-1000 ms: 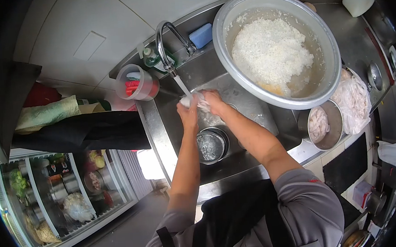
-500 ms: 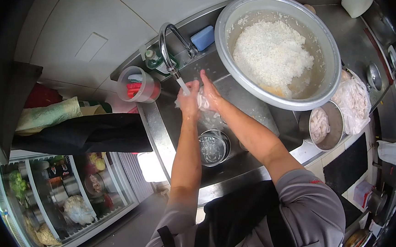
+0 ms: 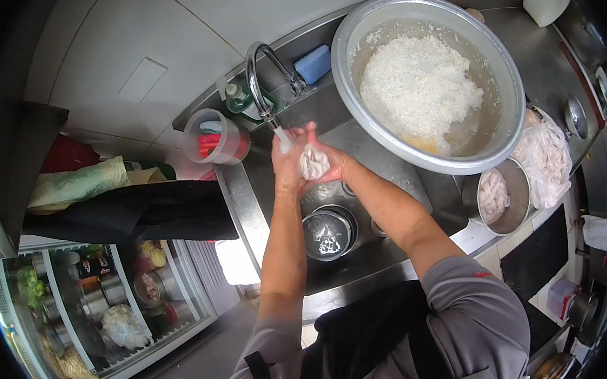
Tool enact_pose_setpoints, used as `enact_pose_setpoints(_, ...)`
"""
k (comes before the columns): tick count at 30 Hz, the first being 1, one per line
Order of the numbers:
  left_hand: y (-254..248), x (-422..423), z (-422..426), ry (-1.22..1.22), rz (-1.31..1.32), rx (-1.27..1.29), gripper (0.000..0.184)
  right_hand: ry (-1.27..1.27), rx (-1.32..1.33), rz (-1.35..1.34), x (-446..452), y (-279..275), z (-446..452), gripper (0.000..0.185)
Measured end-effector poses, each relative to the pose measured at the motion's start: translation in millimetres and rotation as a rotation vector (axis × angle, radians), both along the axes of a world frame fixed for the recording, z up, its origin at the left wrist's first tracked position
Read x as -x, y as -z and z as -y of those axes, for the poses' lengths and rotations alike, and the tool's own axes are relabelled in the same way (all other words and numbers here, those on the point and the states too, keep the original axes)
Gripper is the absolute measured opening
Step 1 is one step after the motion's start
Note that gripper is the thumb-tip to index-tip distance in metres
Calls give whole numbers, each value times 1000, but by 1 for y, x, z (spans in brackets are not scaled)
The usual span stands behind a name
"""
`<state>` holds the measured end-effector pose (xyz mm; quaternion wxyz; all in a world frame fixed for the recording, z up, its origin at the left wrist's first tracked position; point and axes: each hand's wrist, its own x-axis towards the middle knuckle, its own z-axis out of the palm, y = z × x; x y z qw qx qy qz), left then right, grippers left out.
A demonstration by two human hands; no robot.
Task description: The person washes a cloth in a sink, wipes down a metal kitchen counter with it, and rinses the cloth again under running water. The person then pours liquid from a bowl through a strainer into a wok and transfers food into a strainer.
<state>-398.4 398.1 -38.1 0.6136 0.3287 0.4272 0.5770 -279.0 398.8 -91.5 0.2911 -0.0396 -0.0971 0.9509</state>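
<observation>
Tap point(image 3: 261, 87): on; water point(image 3: 284, 140) fell on L hand point(image 3: 288, 164).
Piece point(image 3: 314, 162): white, wet-looking, folded; lay betw. the hands, over sink point(image 3: 338, 275), just beside the stream. Meat or cloth, couldn't tell.
R hand point(image 3: 335, 162): fingers part-curled, loose hold on piece; one digit stuck up, apart from it.
L hand: fingers nearly straight, raised below spout, close to piece; whether they gripped it, couldn't tell.
Rinse: judged the step in hand, w/ piece turned up near the flow. How clean it was, couldn't tell.
Grip: next move, in insp.'s view, called for firmer R hold, folds spread, piece squarely under flow; prob. slick, might slip.
Pot point(image 3: 353, 232): in sink, nearer wearer than the hands; shiny contents, prob. water.
Basin point(image 3: 351, 66): large, R of tap; held rice point(image 3: 420, 93), apparently, w/ cloudy liquid.
Bowl point(image 3: 517, 188): R of sink, near basin; pale pcs. inside.
Bag point(image 3: 546, 155): clear plastic, beside bowl; pale contents.
Sponge point(image 3: 314, 64): blue, near tap base.
Tub point(image 3: 237, 148): L of tap; red items inside.
</observation>
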Motion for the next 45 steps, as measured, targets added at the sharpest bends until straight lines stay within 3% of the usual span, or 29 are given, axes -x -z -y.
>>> enact_pose_setpoints(2,-15,0,7,42,107,-4,28,-189,-114,-21,1,18,-8,73)
enact_pose_setpoints(5,-23,21,3,390,-40,-111,31,-293,-344,229,-8,-7,-11,57)
enact_pose_setpoints(6,-35,22,5,393,-236,-39,37,-284,-315,331,-5,-10,-10,45)
enact_pose_setpoints(9,-24,30,-10,530,-355,-121,42,-43,-341,561,6,-20,7,41)
enact_pose_setpoints(10,-22,25,-10,454,-553,-169,42,-35,-394,580,17,-1,2,42)
enact_pose_setpoints(13,-6,17,-12,271,-516,14,36,460,-805,1100,43,25,12,53)
enact_pose_setpoints(14,6,19,-17,199,-717,-33,35,372,-1193,1463,42,23,9,60)
enact_pose_setpoints(16,38,23,-27,44,-1109,-128,33,273,-1086,1523,36,12,16,63)
enact_pose_setpoints(19,59,18,-27,-142,-1136,-116,33,107,-964,1563,33,11,13,75)
enact_pose_setpoints(20,61,20,-27,-153,-977,-47,31,53,-929,1569,31,11,10,81)
enact_pose_setpoints(22,56,31,-23,-179,-661,93,28,167,-585,1185,6,7,17,98)
enact_pose_setpoints(23,52,35,-23,-175,-639,62,28,217,-423,987,-9,5,18,106)
enact_pose_setpoints(26,24,37,-12,-149,-545,-49,27,421,-607,1464,-32,38,21,125)
enact_pose_setpoints(29,28,29,-16,-117,-672,-284,30,378,-948,1541,-19,44,33,126)
enact_pose_setpoints(30,23,21,-13,-98,-666,-224,31,304,-914,1571,-10,17,42,120)
enact_pose_setpoints(32,4,4,-7,-58,-655,-109,33,376,-689,1344,13,42,27,106)
enact_pose_setpoints(33,5,-1,-3,-106,-389,-57,35,410,-581,1226,21,41,22,99)
enact_pose_setpoints(34,5,-4,3,-151,-126,-4,37,579,-350,1025,27,41,22,71)
enact_pose_setpoints(35,4,-4,5,-195,137,48,38,604,-321,955,28,41,17,65)
enact_pose_setpoints(36,37,8,0,-295,77,42,47,627,-294,886,27,40,9,58)
enact_pose_setpoints(38,49,16,7,-157,219,280,52,623,-121,676,29,19,9,45)
enact_pose_setpoints(40,51,21,19,13,505,425,61,570,-218,827,28,-8,17,50)
enact_pose_setpoints(41,50,20,20,19,506,425,59,543,-267,902,27,-14,19,52)
enact_pose_setpoints(42,52,19,19,27,506,424,57,569,-455,980,31,19,16,63)
enact_pose_setpoints(43,61,21,18,34,505,426,55,552,-531,1203,26,13,21,67)
enact_pose_setpoints(45,84,19,9,-154,274,337,39,546,-610,1554,15,-2,35,74)
